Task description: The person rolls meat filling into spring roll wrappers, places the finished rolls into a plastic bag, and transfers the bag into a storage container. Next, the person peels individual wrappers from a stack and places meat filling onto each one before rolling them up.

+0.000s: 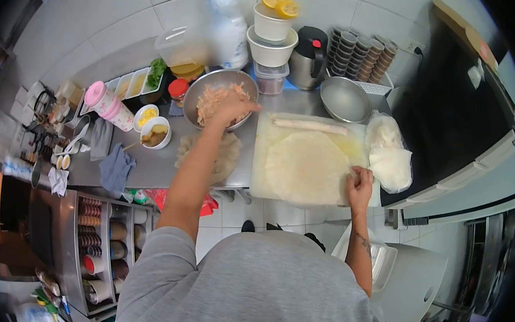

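Note:
My left hand (235,107) reaches into a steel bowl (252,87) of shredded orange-pink filling (216,101). Its thumb stretches out to the right, while the other fingers are partly lost against the filling. At the right side of a white cutting board (260,155) rests my right hand (359,184), its fingers curled in beside the edge of a thin round wrapper sheet (307,165). Whether those fingers pinch anything is not visible. Along the board's far edge lies a long pale roll (310,126). More pale sheets (389,164) sit in plastic to the right.
An empty steel bowl (345,99) stands behind the board, near a steel jug (309,62) and stacked white tubs (271,48). Left are small bowls (155,133), a pink-lidded tumbler (110,106) and a blue cloth (118,168). A translucent brownish sheet (227,158) lies below my left forearm.

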A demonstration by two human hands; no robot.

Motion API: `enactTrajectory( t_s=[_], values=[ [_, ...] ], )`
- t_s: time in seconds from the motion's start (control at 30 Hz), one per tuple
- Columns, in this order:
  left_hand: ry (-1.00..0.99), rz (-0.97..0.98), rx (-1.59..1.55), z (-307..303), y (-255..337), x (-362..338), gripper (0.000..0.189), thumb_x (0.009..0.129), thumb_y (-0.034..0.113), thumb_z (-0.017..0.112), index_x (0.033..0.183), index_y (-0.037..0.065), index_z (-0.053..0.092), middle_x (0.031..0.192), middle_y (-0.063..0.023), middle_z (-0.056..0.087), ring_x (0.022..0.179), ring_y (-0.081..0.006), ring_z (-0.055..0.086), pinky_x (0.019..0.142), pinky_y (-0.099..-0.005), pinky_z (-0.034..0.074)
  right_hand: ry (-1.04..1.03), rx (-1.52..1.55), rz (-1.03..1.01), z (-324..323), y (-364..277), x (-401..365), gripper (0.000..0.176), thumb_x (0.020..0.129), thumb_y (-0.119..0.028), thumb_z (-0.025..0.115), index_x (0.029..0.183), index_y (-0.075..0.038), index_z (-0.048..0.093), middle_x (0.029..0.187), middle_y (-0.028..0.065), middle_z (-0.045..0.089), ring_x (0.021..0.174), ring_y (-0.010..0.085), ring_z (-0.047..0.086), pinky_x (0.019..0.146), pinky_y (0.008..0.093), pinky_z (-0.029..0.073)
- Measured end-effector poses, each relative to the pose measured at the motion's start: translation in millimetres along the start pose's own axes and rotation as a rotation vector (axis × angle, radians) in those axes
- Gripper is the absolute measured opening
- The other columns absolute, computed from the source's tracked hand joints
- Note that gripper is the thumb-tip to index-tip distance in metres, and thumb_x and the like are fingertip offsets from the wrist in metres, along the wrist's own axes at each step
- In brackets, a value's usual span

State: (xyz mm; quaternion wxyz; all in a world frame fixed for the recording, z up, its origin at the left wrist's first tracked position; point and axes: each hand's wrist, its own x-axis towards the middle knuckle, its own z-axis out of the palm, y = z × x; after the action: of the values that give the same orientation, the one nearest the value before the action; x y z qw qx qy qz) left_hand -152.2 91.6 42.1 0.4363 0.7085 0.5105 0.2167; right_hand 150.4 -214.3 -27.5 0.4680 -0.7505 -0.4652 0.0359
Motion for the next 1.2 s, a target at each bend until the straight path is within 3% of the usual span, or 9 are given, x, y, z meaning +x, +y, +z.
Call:
enactTrajectory(
  t_s=[0.13,0.17,0.37,0.43,0.5,0.6,0.73,0.9,1.2],
  values=[
    [-0.087,-0.163,-0.864,-8,31,-21,0.021,0.08,0.025,0.069,0.083,0.004,0.064,0.07,-0.0021,0.063,0.057,-0.0131,0.059,0.05,-0.0276,0.047,0.016,0.247,0.094,-3,16,4,0.025,0.077,-0.001,0.062,0.102,-0.003,0.064,0.093,0.0044,0.055,0.064,0.0107,0.049,0.061,0.025,0.043],
    [-0.124,-0.17,-0.846,-13,43,-31,0.022,0.082,0.018,0.065,0.097,0.003,0.063,0.076,-0.0018,0.064,0.06,-0.0118,0.06,0.05,-0.0253,0.047,0.026,0.332,0.13,-4,22,3,0.025,0.078,0.0,0.061,0.103,-0.003,0.064,0.094,0.0038,0.055,0.065,0.0096,0.05,0.062,0.024,0.043],
    [-0.503,0.276,-0.171,36,79,-72,0.037,0.075,0.004,0.061,0.112,-0.001,0.06,0.098,-0.0097,0.067,0.077,-0.0185,0.065,0.076,-0.0315,0.052,0.079,0.448,0.289,-17,25,-1,0.025,0.083,0.001,0.052,0.106,0.0,0.062,0.093,0.0012,0.058,0.068,0.0055,0.05,0.062,0.0197,0.041],
    [-0.487,0.664,0.147,83,62,-72,0.041,0.075,0.0,0.06,0.116,0.001,0.059,0.102,-0.0132,0.064,0.087,-0.0265,0.063,0.078,-0.0361,0.052,0.083,0.453,0.285,-20,20,-4,0.026,0.082,0.002,0.052,0.105,-0.001,0.063,0.091,0.0002,0.058,0.067,0.0051,0.049,0.061,0.0194,0.04],
    [-0.309,0.78,0.256,124,60,-96,0.035,0.076,0.001,0.063,0.111,0.002,0.06,0.1,-0.0157,0.059,0.094,-0.0337,0.059,0.08,-0.0405,0.05,0.07,0.439,0.261,-21,14,-6,0.025,0.082,0.003,0.052,0.104,-0.002,0.063,0.09,0.0,0.057,0.066,0.0056,0.048,0.061,0.0195,0.041],
    [-0.341,0.572,0.291,150,67,-120,0.031,0.075,0.0,0.066,0.105,0.003,0.06,0.1,-0.0137,0.056,0.094,-0.0332,0.057,0.083,-0.0422,0.046,0.034,0.377,0.168,-19,5,-8,0.023,0.082,0.004,0.054,0.102,-0.003,0.064,0.09,0.0007,0.056,0.065,0.0069,0.048,0.062,0.0201,0.041],
    [0.067,0.907,0.296,160,40,-123,0.015,0.075,0.007,0.068,0.088,0.008,0.062,0.091,-0.0072,0.057,0.092,-0.0275,0.053,0.079,-0.04,0.039,-0.051,0.207,-0.04,-9,-18,-10,0.023,0.08,0.002,0.058,0.1,-0.005,0.065,0.094,0.0055,0.061,0.077,0.0157,0.055,0.066,0.0268,0.045],
    [0.03,0.853,0.227,174,15,-117,0.009,0.075,0.005,0.066,0.083,0.008,0.063,0.088,-0.0063,0.056,0.093,-0.0274,0.051,0.079,-0.0381,0.039,-0.139,-0.001,-0.428,19,-76,-4,0.025,0.073,-0.003,0.068,0.098,-0.007,0.067,0.099,0.0079,0.065,0.1,0.0279,0.057,0.084,0.0392,0.044],
    [0.06,0.825,0.198,167,21,-109,0.025,0.072,0.007,0.071,0.095,0.004,0.063,0.105,-0.0095,0.055,0.096,-0.0306,0.052,0.085,-0.0384,0.042,-0.245,-0.127,-0.436,40,-33,0,0.023,0.071,-0.006,0.071,0.094,-0.008,0.069,0.095,0.0047,0.066,0.098,0.0247,0.058,0.09,0.0401,0.04]
  ],
)
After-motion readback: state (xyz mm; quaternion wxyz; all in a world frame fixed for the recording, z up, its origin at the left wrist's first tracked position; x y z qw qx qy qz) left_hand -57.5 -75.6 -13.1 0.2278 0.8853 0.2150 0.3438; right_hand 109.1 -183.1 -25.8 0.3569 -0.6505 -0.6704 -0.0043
